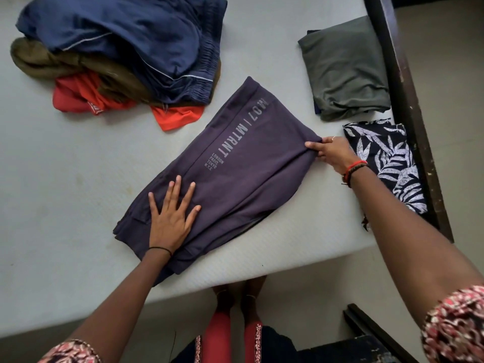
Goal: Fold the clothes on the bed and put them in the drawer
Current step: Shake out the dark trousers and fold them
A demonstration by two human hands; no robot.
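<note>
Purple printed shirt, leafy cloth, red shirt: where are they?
Purple printed shirt [251, 163]: head view, middle panel.
Folded dark leafy cloth [387, 163]: head view, leaf print.
Crumpled red shirt [175, 117]: head view, loose edge.

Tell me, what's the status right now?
Left hand flat on purple shirt. Right hand fingers pinching its corner. Unfolded pile waiting; nothing blocking.

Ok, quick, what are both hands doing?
Left hand: open, flat on the purple shirt.
Right hand: closed, pinching the shirt's corner.
</note>
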